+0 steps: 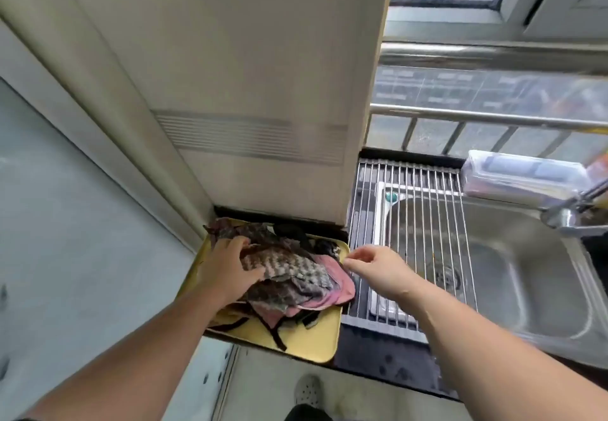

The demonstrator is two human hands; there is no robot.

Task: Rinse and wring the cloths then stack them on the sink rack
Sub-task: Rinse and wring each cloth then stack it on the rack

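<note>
A heap of cloths lies on a yellow tray [309, 345] on the dark counter: grey-brown patterned cloths [289, 272] on top, a pink cloth [332, 292] under them at the right. My left hand [227, 269] lies on the left side of the heap, its thumb curled onto a patterned cloth. My right hand [375, 266] hovers at the tray's right edge, fingers loosely bent and holding nothing. The wire sink rack [421, 223] spans the left part of the steel sink [513, 272] and is bare.
A tall white cabinet [263, 91] stands right behind the tray. The tap [572, 210] juts in from the right over the sink. A clear plastic box [523, 174] sits on the ledge below the window railing. Black straps lie on the tray's front part.
</note>
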